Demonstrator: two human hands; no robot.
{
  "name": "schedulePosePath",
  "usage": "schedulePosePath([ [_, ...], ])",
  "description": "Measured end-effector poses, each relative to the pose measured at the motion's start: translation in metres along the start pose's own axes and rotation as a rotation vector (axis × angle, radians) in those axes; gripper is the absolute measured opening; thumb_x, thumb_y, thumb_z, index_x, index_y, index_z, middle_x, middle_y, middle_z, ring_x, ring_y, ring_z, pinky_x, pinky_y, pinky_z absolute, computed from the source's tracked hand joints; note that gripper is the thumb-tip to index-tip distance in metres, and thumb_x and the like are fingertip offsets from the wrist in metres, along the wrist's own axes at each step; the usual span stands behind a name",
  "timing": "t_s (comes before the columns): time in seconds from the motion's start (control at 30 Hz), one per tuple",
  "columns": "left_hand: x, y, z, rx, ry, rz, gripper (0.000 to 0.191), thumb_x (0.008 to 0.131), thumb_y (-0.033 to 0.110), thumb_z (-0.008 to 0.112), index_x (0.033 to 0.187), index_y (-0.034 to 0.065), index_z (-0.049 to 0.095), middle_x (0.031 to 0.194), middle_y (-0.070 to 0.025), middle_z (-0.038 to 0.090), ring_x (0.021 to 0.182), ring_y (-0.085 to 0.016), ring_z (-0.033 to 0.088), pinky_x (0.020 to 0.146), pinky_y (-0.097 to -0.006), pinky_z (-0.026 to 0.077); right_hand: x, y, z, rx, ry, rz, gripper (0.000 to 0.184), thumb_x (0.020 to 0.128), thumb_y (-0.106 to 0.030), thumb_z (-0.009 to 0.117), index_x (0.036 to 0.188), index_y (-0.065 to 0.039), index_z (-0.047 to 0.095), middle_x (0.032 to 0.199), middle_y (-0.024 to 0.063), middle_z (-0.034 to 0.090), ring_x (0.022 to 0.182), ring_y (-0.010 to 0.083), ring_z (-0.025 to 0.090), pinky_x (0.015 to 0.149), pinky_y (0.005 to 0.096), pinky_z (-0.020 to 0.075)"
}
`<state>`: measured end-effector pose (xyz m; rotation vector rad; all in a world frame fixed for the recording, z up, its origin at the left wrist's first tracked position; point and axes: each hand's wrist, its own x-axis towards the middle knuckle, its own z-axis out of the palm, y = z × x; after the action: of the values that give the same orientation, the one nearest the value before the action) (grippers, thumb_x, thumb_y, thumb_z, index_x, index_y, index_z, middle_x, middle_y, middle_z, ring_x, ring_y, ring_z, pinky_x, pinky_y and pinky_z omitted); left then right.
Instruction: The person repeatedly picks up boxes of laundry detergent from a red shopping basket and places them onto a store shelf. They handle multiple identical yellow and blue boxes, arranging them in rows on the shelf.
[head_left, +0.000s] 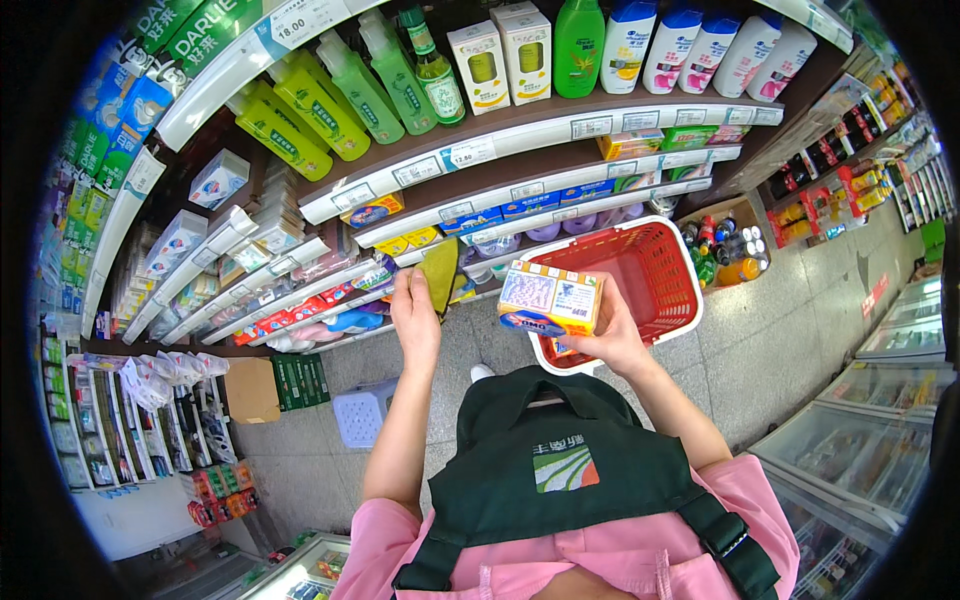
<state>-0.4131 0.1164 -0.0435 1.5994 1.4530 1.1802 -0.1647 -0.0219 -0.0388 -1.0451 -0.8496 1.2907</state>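
Note:
My left hand (418, 322) grips a yellow-green cloth (439, 274), which hangs before the lower shelves. In my right hand (621, 330) is a yellow and blue OMO soap pack (550, 296), its printed side facing up. That pack is above the near left part of a red plastic shopping basket (652, 251) with a white rim. Part of another yellow and orange pack (564, 349) shows under it, within the basket's near end. The pack and my right hand hide some of the basket.
Shelves ahead carry green pump bottles (319, 116), shampoo bottles (630, 49) and blue soap packs (531, 206). A cardboard box of drink bottles (731, 251) stands right of the basket. A pale blue plastic stool (364, 416) is at left on the tiled floor. Glass-topped freezers (847, 435) line the right.

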Motion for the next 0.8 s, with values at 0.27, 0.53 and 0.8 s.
schedulePosePath([
  [0.27, -0.077, 0.121, 0.033, 0.296, -0.555, 0.774, 0.038, 0.091, 0.020, 0.069, 0.128, 0.0164, 0.070, 0.153, -0.0111, 0.053, 0.146, -0.031, 0.045, 0.124, -0.0538, 0.029, -0.011, 0.022, 0.004, -0.478, -0.025, -0.255, 0.075, 0.072, 0.001, 0.084, 0.136, -0.006, 0.047, 0.133, 0.0115, 0.059, 0.123, 0.0228, 0.061, 0.102, 0.0374, 0.0510],
  [0.53, -0.005, 0.054, 0.012, 0.186, -0.703, -0.069, 0.042, 0.105, 0.039, 0.047, 0.105, 0.0012, 0.066, 0.093, -0.0195, 0.071, 0.088, -0.032, 0.070, 0.080, -0.0418, 0.051, -0.030, 0.004, 0.022, -0.138, -0.103, -0.134, 0.073, 0.076, 0.005, 0.083, 0.138, -0.006, 0.045, 0.140, 0.0111, 0.055, 0.131, 0.0204, 0.056, 0.111, 0.0374, 0.0463],
  [0.8, -0.035, 0.074, -0.002, -0.037, -0.195, 0.153, 0.035, 0.105, 0.027, 0.057, 0.123, -0.0012, 0.068, 0.126, -0.0220, 0.067, 0.110, -0.031, 0.066, 0.094, -0.0386, 0.051, -0.012, -0.002, 0.024, 0.831, 0.295, 0.416, 0.058, 0.098, -0.033, 0.071, 0.143, -0.007, 0.047, 0.133, 0.0099, 0.063, 0.127, 0.0256, 0.060, 0.110, 0.0465, 0.0482],
])
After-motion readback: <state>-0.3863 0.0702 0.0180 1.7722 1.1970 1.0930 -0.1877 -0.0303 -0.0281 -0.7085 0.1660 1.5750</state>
